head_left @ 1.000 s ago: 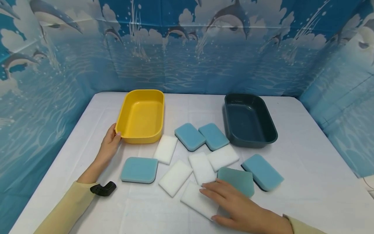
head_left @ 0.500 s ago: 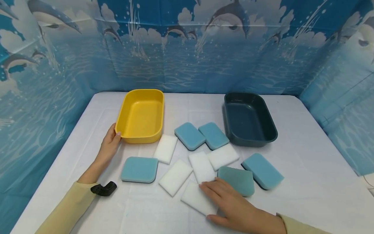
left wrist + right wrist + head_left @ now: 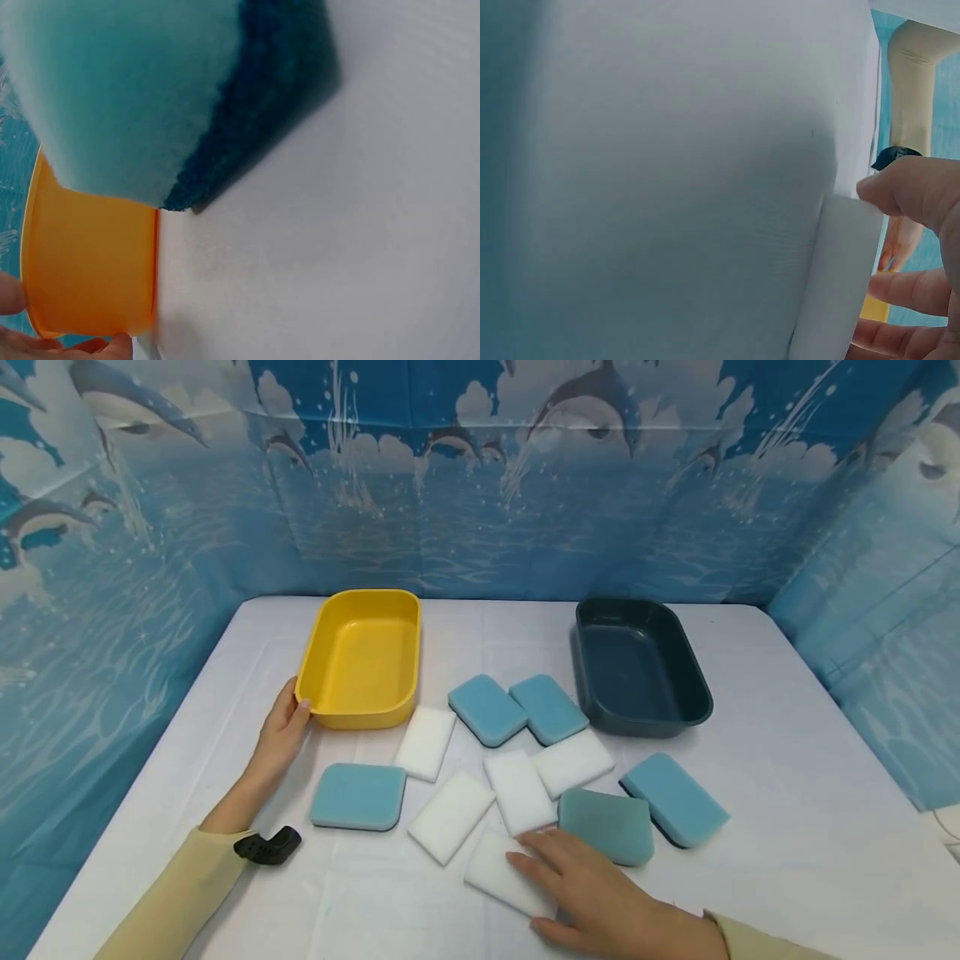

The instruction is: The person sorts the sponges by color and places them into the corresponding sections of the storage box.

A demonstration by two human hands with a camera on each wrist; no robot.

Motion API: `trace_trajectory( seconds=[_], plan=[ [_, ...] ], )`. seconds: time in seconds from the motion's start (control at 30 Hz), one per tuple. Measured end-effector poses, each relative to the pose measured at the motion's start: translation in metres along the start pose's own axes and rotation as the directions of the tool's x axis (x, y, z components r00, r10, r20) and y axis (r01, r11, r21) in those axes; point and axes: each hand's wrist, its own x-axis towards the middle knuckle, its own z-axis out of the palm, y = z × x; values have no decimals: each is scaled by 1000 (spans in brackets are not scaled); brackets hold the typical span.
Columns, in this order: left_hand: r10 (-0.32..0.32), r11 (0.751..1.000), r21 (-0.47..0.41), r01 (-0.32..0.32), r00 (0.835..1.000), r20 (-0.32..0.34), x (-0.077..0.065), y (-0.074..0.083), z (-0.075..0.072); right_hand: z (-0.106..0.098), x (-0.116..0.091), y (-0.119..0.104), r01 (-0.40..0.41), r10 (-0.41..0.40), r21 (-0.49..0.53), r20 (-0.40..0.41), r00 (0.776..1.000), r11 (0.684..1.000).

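Observation:
My left hand (image 3: pixel 283 718) grips the near left corner of a yellow tub (image 3: pixel 363 660), thumb at the rim. The left wrist view shows its fingertips (image 3: pixel 112 346) at the tub's edge, below a large close-up blue sponge (image 3: pixel 127 97). At the near middle of the table, my right hand (image 3: pixel 592 893) holds a white sponge (image 3: pixel 498 872) lying on the cloth. Its thumb is at the sponge's near edge and its fingers reach over the far side. In the right wrist view the thumb (image 3: pixel 881 191) is at one end of the white sponge (image 3: pixel 836 277), other fingers along its side.
A dark teal tub (image 3: pixel 637 668) stands at the back right. Between the tubs and the hands lie several white sponges (image 3: pixel 517 789) and several blue ones (image 3: pixel 487 710). A greenish sponge (image 3: pixel 607 827) lies just beyond the right hand. A dolphin-print curtain (image 3: pixel 495 527) encloses the table.
The right hand has shifted slightly left over the white sponge, which has turned a little under it. The left hand and both tubs have stayed put.

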Motion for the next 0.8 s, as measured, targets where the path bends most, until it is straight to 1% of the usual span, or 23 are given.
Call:
trace_trajectory(
  seconds=[0.13,0.2,0.33,0.47,0.57,0.73,0.8],
  plan=[
    [-4,1000,-7,4,1000,8,1,1,1,-2,-1,-1,18,-18,-6,-9,1000,1000],
    [-19,1000,-1,19,1000,6,0,1,1,-3,-1,-1,30,-30,-6,-22,999,1000],
    [-41,999,17,41,999,3,-2,1,0,-4,-2,-1,55,-54,7,-75,996,998],
    [-35,999,23,35,999,1,-3,-1,-1,-3,-2,-1,83,-80,24,-131,988,996],
    [-29,999,20,29,1000,7,-2,-1,0,-4,-2,-1,107,-102,21,-183,978,994],
    [-32,999,6,31,999,22,0,0,0,-8,-2,-1,149,-138,16,-283,949,989],
    [-31,1000,2,31,999,23,0,1,1,-12,-1,-1,159,-143,26,-309,940,987]
  ],
)
